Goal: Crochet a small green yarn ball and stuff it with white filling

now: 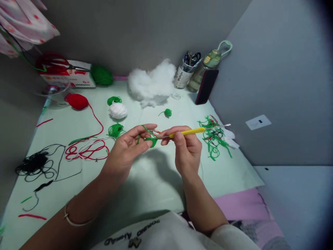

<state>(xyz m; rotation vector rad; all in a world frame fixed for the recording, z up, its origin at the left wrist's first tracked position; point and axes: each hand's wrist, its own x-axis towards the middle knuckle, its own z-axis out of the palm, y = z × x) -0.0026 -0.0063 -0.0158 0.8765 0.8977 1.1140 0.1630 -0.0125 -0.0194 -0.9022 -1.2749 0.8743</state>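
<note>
My right hand grips the yellow handle of a crochet hook, whose shaft points left to a small green crochet piece. Pinched between thumb and fingers of my left hand, that piece hangs just above the table's middle. Green yarn runs over the left fingers. Something orange and silver lies behind the hook tip, partly covered by my fingers. Close to my left hand is a loose green yarn bundle, with a white yarn ball behind it.
Stuffing, a pen cup, a bottle and an upright phone stand at the back. Yarn scraps lie right. Red yarn, black yarn and scissors on a box are left.
</note>
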